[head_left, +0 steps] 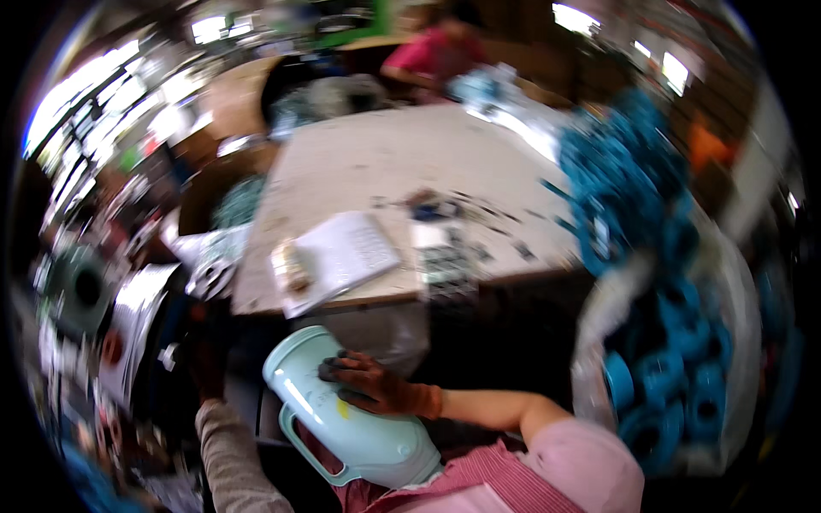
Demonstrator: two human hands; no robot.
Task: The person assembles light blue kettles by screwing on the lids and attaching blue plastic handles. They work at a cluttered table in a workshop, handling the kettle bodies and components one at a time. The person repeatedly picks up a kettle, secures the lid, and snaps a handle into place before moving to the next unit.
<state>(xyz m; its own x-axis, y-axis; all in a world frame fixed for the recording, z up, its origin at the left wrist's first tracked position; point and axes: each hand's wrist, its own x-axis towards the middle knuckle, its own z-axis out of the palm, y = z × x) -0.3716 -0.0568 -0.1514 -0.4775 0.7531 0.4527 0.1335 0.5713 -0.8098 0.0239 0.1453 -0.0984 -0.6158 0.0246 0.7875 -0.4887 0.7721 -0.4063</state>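
A pale blue plastic jug with a loop handle lies tilted across my lap, its round rimmed end pointing up and left. My right hand, in an orange-brown glove with dark fingertips, holds the jug from above, its fingers spread over the side. There are small markings and a yellow spot on the jug near those fingers. My left arm, in a grey sleeve, reaches forward on the left. At its end my left hand is a dark blur beside a machine-like object, and its fingers cannot be made out.
Ahead stands a pale worktable with paper sheets, a small wrapped bundle and scattered dark strips. On the right, a plastic-lined container holds blue plastic parts, with blue straps piled above. Beyond the table is a person in pink.
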